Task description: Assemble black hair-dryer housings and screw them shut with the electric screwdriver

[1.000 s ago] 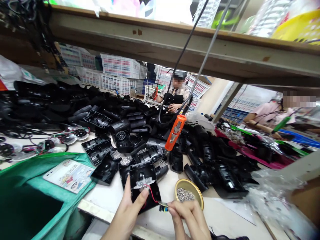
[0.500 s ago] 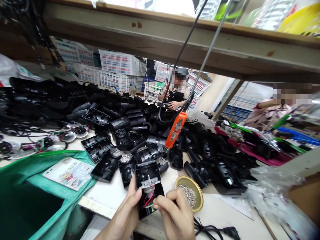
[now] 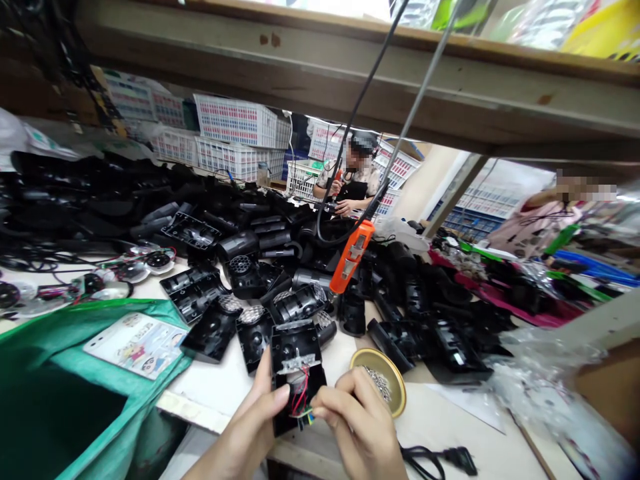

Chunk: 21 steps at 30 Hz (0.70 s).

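My left hand (image 3: 260, 413) is closed around the lower left side of a black plastic housing (image 3: 296, 347), its thumb along the edge. Inside the open housing, red wires (image 3: 301, 393) run down to a small green circuit board (image 3: 304, 415) near the bottom end. At that board's right edge, my right hand (image 3: 363, 417) pinches with thumb and forefinger. Just beyond the right hand is a gold-coloured bowl (image 3: 397, 383) of small silver screws. An orange electric screwdriver (image 3: 353, 257) hangs on a cable above more black housings.
Black housings (image 3: 200, 293) are heaped across the bench. A green cloth-lined bin (image 3: 145, 400) with a printed card (image 3: 137, 347) on it stands at left. A black plug and cord (image 3: 457, 460) lie at lower right, beside clear plastic bags (image 3: 550, 393). Two people work beyond.
My right hand has shifted slightly right, and the circuit board's right end now sits raised and tilted at its fingertips. My left hand keeps its hold on the housing.
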### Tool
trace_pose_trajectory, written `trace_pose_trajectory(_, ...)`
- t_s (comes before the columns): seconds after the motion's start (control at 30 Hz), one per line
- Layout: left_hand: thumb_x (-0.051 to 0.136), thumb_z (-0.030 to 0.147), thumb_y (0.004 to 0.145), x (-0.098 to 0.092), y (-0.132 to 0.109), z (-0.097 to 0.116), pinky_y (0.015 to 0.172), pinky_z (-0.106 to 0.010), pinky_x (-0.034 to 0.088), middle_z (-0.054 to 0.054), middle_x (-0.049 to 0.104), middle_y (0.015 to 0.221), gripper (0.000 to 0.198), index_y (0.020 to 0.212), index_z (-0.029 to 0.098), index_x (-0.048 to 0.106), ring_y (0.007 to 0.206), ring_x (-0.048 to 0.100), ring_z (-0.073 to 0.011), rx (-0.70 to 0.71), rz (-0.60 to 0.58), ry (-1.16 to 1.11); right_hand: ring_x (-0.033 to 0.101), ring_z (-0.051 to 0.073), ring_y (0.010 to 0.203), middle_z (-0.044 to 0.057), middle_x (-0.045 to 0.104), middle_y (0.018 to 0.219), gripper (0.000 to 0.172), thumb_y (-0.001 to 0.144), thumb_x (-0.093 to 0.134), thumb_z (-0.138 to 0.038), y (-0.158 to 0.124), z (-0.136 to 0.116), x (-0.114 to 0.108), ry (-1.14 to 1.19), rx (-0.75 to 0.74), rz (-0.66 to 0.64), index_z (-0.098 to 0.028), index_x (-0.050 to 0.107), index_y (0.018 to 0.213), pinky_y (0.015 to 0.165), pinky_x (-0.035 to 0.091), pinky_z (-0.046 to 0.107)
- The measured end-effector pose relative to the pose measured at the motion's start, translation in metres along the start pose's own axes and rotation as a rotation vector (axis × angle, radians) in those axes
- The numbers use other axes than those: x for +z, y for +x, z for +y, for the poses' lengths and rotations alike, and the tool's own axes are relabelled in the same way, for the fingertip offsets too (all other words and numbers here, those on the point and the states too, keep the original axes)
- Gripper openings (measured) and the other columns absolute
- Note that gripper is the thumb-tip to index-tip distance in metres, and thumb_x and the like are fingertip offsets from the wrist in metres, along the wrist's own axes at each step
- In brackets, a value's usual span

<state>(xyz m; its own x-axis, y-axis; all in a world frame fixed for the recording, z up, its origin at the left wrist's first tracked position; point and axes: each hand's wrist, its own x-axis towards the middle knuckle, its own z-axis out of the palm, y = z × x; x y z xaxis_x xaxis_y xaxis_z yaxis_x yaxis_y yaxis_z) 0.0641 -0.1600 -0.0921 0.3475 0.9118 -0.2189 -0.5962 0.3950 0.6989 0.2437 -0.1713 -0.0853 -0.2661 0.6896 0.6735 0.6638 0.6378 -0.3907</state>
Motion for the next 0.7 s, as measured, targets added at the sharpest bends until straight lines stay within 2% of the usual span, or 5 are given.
trace_pose_trajectory(0.2, 0.086, 0.039, 0.078, -0.004, 0.003, 0.002, 0.122, -0.045, 0.036, -0.014, 0.055, 0.157, 0.112, 0.166, 0.025, 0.018, 0.148, 0.047, -0.0342, 0.063, -0.096, 0.129, 0.058, 0.016, 0.072, 0.001, 0.057, 0.079, 0.016, 0.104, 0.054, -0.018, 0.003, -0.001, 0.003, 0.051, -0.002, -0.002, -0.022, 0.07, 0.101, 0.063, 0.048, 0.026)
trace_pose_trajectory(0.27, 0.085, 0.035, 0.079, -0.005, 0.005, 0.001, 0.122, -0.047, 0.035, -0.017, 0.054, 0.158, 0.109, 0.165, 0.022, 0.02, 0.146, 0.049, -0.0346, 0.111, -0.088, 0.215, 0.061, 0.016, 0.078, 0.002, 0.06, 0.087, 0.018, 0.103, 0.056, -0.017, 0.0, 0.0, 0.004, 0.115, 0.031, -0.023, -0.024, 0.07, 0.111, 0.069, 0.052, 0.025)
trace_pose_trajectory(0.4, 0.083, 0.032, 0.081, -0.004, 0.008, -0.001, 0.127, -0.047, 0.028, -0.016, 0.051, 0.16, 0.097, 0.162, 0.022, 0.03, 0.151, 0.042, -0.035, 0.145, -0.047, 0.208, 0.064, 0.017, 0.086, 0.004, 0.063, 0.1, 0.039, 0.098, 0.064, -0.018, -0.007, 0.005, 0.0, 0.222, 0.159, -0.018, -0.028, 0.06, 0.135, 0.077, 0.056, 0.025)
trace_pose_trajectory(0.53, 0.081, 0.03, 0.084, -0.002, 0.008, -0.001, 0.124, -0.046, 0.034, -0.015, 0.052, 0.16, 0.096, 0.163, 0.023, 0.028, 0.151, 0.041, -0.0354, 0.114, -0.048, 0.13, 0.066, 0.015, 0.082, 0.001, 0.066, 0.09, 0.019, 0.099, 0.059, -0.011, -0.01, 0.008, -0.006, 0.258, 0.196, -0.024, -0.025, 0.069, 0.107, 0.075, 0.056, 0.023)
trace_pose_trajectory(0.7, 0.08, 0.035, 0.085, -0.013, 0.013, -0.003, 0.125, -0.05, 0.032, -0.016, 0.05, 0.161, 0.094, 0.163, 0.022, 0.029, 0.15, 0.042, -0.0374, 0.182, -0.066, 0.286, 0.069, 0.014, 0.077, 0.0, 0.071, 0.089, 0.019, 0.098, 0.064, -0.013, -0.012, 0.007, -0.01, 0.244, 0.179, 0.006, -0.026, 0.068, 0.112, 0.067, 0.055, 0.02)
